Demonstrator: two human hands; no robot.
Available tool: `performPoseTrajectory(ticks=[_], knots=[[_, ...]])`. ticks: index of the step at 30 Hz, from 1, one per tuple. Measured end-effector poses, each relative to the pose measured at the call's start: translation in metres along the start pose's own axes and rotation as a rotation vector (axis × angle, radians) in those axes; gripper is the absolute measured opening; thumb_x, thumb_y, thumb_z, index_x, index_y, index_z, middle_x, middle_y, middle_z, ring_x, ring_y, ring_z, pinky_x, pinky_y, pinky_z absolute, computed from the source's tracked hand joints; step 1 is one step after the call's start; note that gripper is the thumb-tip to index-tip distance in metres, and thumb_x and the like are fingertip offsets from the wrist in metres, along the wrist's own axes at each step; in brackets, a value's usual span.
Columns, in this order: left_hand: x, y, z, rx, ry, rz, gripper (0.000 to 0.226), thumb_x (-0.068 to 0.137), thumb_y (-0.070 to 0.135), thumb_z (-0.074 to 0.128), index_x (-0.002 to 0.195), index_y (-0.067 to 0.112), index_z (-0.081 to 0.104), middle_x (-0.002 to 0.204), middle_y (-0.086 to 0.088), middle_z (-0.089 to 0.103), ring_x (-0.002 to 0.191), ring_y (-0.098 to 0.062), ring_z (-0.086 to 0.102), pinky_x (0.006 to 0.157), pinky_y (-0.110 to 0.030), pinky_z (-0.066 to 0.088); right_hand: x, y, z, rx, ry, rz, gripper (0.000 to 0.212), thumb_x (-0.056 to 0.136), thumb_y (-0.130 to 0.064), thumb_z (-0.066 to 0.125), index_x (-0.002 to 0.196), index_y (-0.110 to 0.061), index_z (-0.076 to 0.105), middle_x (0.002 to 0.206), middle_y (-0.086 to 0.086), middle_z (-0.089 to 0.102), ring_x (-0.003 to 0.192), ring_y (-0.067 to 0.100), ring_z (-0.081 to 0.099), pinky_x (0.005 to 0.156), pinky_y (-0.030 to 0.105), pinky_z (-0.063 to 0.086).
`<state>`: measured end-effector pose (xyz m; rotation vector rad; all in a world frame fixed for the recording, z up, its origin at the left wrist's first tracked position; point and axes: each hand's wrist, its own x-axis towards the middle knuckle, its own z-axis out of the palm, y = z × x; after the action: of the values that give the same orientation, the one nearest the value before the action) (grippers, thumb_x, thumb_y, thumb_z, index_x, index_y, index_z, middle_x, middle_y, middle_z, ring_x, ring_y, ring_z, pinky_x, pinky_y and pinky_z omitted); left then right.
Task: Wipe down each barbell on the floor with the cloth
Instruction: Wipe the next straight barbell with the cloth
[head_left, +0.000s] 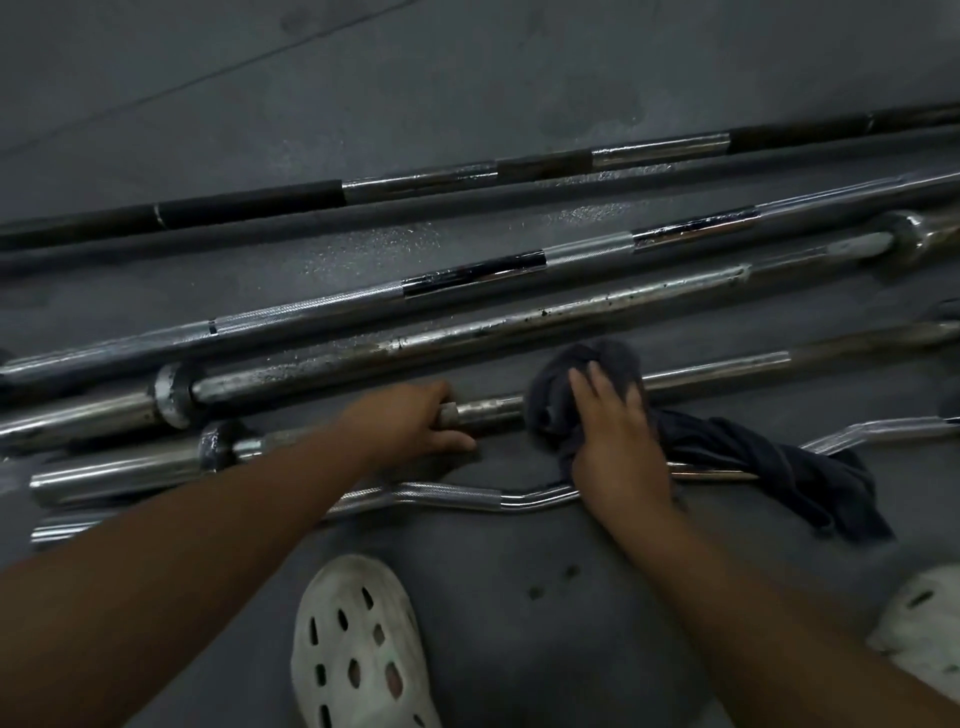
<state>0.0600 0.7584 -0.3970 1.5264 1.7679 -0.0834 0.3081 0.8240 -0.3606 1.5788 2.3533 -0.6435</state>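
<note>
Several barbells lie side by side on the grey floor, running from lower left to upper right. My left hand (415, 418) grips the shaft of the fourth barbell (722, 370) from the top, fingers curled round it. Just right of it, my right hand (610, 441) holds a dark cloth (587, 374) wrapped over the same shaft. The cloth's loose tail (789, 473) trails right, across a curved chrome curl bar (457, 496) that lies nearest me.
Beyond lie a spotted chrome barbell (519, 325), a knurled barbell (467, 280) and a black-banded barbell (415, 179). Wet patches show on the floor (363, 249) between them. My white perforated clogs (358, 649) stand close below the bars.
</note>
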Motion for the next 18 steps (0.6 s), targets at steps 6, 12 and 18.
performPoseTrajectory(ticks=[6,12,18], knots=[[-0.008,-0.007,0.007,0.036,0.300,0.202,0.039,0.081,0.058,0.067,0.094,0.023,0.052,0.093,0.005,0.051,0.086,-0.020,0.056,0.067,-0.033,0.040,-0.006,0.013,0.002,-0.030,-0.056,-0.400,0.076,0.077,-0.003,0.060,0.145,-0.032,0.042,0.163,-0.013,0.019,0.148,0.031,0.024,0.095,0.048,0.052],[-0.005,-0.012,-0.009,-0.155,0.067,0.096,0.044,0.086,0.067,0.055,0.094,0.026,0.067,0.086,0.005,0.065,0.080,-0.016,0.062,0.073,-0.034,0.051,-0.016,-0.037,0.016,0.005,-0.062,-0.226,0.077,0.090,-0.005,0.036,0.157,-0.032,0.011,0.165,-0.011,0.002,0.150,0.034,0.007,0.109,0.043,0.041],[-0.021,0.013,0.012,0.183,0.376,-0.026,0.041,0.093,0.064,0.042,0.101,0.026,0.050,0.097,-0.003,0.067,0.089,-0.030,0.064,0.069,-0.037,0.047,0.006,0.004,-0.009,-0.087,-0.011,-0.093,0.083,0.085,-0.012,0.058,0.155,-0.032,0.018,0.164,-0.012,0.010,0.150,0.031,0.013,0.101,0.049,0.047]])
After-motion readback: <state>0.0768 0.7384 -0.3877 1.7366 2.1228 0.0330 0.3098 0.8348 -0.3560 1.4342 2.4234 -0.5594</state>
